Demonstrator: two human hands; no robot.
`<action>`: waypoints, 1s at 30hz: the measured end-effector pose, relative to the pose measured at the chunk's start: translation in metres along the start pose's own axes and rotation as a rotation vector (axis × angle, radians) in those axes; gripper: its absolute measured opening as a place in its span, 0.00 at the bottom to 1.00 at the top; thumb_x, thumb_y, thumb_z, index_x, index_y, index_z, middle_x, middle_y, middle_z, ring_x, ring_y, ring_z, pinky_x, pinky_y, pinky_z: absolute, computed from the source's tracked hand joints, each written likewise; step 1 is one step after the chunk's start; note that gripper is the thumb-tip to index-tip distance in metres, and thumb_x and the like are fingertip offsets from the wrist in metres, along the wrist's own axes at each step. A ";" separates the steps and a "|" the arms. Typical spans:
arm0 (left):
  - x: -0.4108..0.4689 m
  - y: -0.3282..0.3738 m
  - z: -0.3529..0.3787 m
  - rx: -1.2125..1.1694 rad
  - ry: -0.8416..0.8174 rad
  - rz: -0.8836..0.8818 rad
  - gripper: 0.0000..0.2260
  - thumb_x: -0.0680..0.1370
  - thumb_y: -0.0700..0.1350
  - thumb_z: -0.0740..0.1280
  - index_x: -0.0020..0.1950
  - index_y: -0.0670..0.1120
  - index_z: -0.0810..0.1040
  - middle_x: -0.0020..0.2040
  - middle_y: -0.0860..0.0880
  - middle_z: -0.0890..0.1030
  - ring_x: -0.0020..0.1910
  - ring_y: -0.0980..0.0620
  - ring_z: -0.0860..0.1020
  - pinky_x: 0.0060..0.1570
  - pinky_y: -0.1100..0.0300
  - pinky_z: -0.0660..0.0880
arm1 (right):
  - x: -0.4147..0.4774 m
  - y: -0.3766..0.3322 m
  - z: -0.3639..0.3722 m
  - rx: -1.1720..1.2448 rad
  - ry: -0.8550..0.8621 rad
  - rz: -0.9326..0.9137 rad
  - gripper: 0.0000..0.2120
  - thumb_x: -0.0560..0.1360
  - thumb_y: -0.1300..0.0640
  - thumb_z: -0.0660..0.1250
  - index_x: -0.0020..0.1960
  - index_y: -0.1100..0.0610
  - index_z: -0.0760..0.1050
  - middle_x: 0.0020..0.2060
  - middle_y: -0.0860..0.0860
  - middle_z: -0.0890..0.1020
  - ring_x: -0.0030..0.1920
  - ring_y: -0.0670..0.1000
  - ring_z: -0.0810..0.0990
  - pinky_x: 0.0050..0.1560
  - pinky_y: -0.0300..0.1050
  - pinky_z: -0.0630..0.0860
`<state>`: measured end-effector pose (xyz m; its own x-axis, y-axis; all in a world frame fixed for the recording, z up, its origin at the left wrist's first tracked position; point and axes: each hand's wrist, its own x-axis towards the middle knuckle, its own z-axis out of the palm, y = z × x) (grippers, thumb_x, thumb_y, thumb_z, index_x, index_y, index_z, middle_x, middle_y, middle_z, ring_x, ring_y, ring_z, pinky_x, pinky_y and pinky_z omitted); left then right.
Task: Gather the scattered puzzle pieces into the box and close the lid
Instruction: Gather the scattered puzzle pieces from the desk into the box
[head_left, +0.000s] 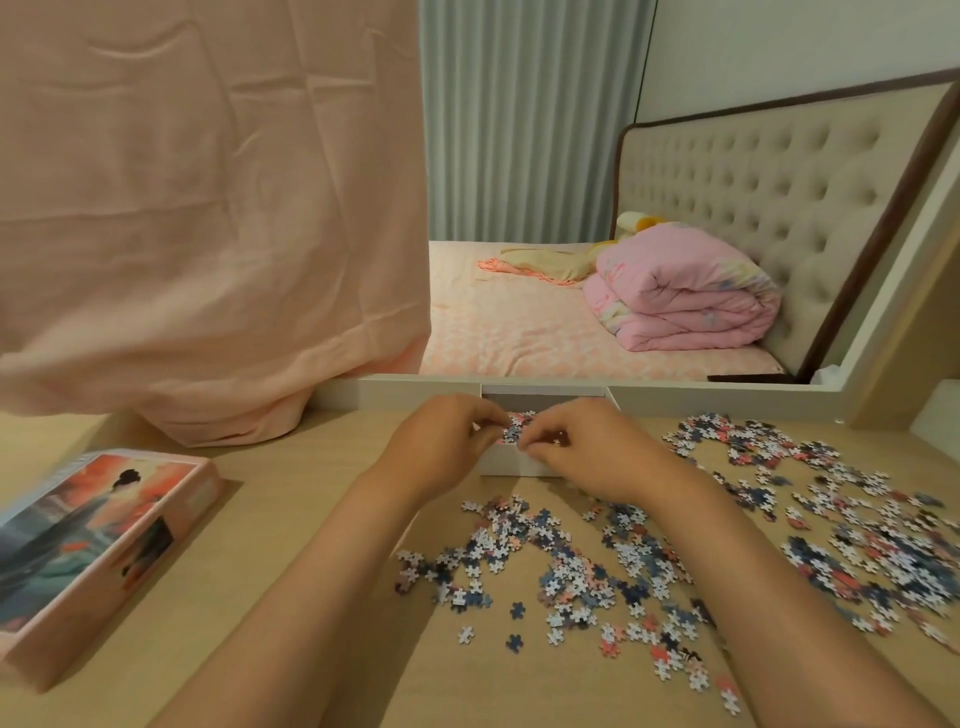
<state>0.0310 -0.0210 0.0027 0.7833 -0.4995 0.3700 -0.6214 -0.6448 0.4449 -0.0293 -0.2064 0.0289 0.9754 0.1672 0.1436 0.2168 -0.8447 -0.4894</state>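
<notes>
- Both the left hand (441, 447) and the right hand (592, 457) are over the shallow white cardboard box (511, 465) at the far edge of the pale wooden table (311, 493). Their fingers are curled and pinch a few pieces.
- Some pieces lie in the box; the hands hide how many.
- Most of the small white, navy and pink cardboard puzzle pieces (571, 566) are scattered on the table, in front of the box and to its right.
- The pink picture-printed lid (98, 540) lies well apart on the left, off the box.
- Judged early: most of the gathering and the closing remain.
</notes>
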 end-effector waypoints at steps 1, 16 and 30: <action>-0.005 0.000 -0.003 0.017 -0.057 -0.002 0.08 0.78 0.48 0.68 0.56 0.53 0.83 0.48 0.59 0.81 0.44 0.59 0.77 0.48 0.61 0.74 | -0.003 -0.003 0.002 -0.017 -0.088 0.014 0.08 0.77 0.54 0.69 0.56 0.48 0.83 0.47 0.43 0.84 0.43 0.39 0.80 0.44 0.34 0.74; -0.035 -0.001 0.006 0.141 -0.480 -0.062 0.29 0.66 0.64 0.75 0.63 0.55 0.77 0.52 0.55 0.71 0.51 0.54 0.73 0.53 0.55 0.75 | -0.011 -0.010 0.028 -0.233 -0.366 0.184 0.36 0.69 0.44 0.77 0.73 0.50 0.70 0.64 0.48 0.79 0.61 0.50 0.78 0.61 0.46 0.75; -0.036 0.003 0.010 0.023 -0.375 -0.137 0.21 0.65 0.58 0.79 0.55 0.52 0.81 0.47 0.56 0.80 0.45 0.56 0.77 0.43 0.62 0.74 | -0.008 -0.005 0.041 -0.002 -0.207 0.222 0.09 0.69 0.56 0.78 0.49 0.49 0.83 0.42 0.47 0.83 0.38 0.44 0.79 0.37 0.38 0.73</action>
<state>0.0014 -0.0110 -0.0175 0.8131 -0.5819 -0.0171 -0.5136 -0.7309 0.4495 -0.0367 -0.1822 -0.0052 0.9863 0.0779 -0.1452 -0.0028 -0.8733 -0.4871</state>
